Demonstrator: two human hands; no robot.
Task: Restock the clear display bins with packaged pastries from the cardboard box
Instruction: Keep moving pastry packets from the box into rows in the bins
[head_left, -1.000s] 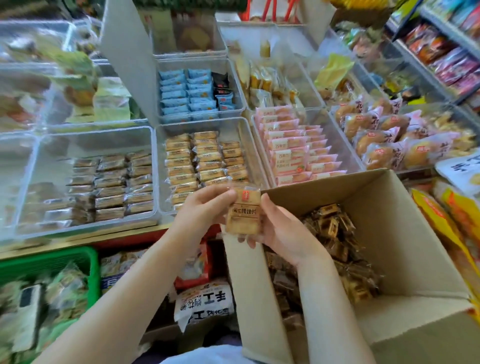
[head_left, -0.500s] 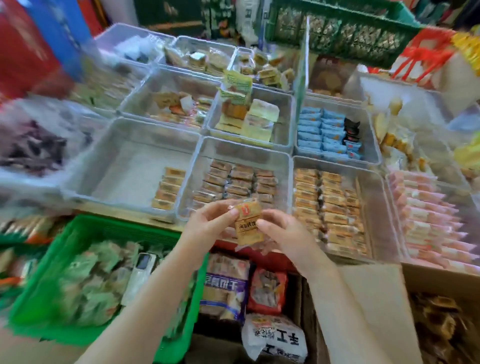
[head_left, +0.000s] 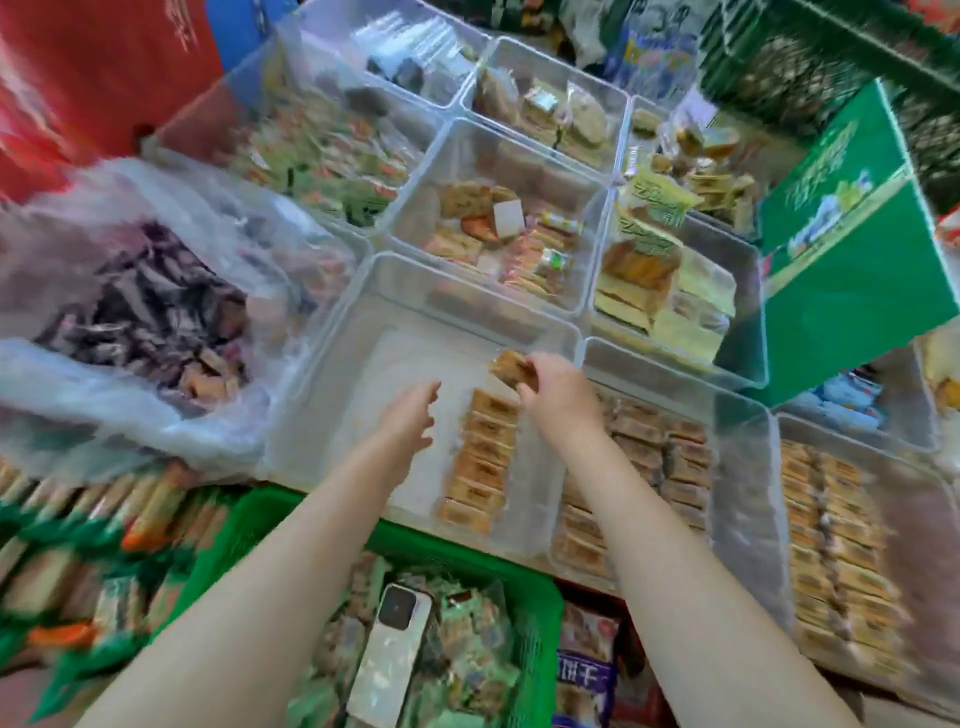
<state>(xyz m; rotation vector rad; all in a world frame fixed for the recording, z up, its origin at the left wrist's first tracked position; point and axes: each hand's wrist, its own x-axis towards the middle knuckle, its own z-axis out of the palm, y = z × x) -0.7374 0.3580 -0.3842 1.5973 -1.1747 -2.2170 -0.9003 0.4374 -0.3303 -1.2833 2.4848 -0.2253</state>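
So compared with half a second back, both hands had been pinching the one tan plastic-wrapped pastry packet (head_left: 511, 368) together in front of the bins, and now they've split up. The right hand (head_left: 558, 392) alone has it and has reached out over the clear rectangular plastic bin (head_left: 415, 312) — the mostly bare one — while the left hand (head_left: 410, 415) has let go. The view has also swung further left, so the cardboard box is out of the shot.

Fingers: the right hand's fingertips are curled round the packet, pinching it at its near edge, and it sits tilted just above the far end of the single row of matching tan packets (head_left: 480, 457) lined up along the bin's right side. Can't tell if it's touching the top one yet. The left hand is loose, fingers relaxed and slightly spread, gripping nothing, hovering over the bin's pale bare floor.

Stuff-wise, the bins are see-through hard plastic with rounded corners, packed edge to edge. The neighbouring bin to the right (head_left: 737, 467) has rows of browner flat packets. To the left is a crinkly clear plastic bag of dark purple wrappers (head_left: 145, 312). Nearer the camera is a green mesh plastic basket (head_left: 540, 613) with greenish packets — and a white slab-shaped phone (head_left: 387, 660) lying on top.
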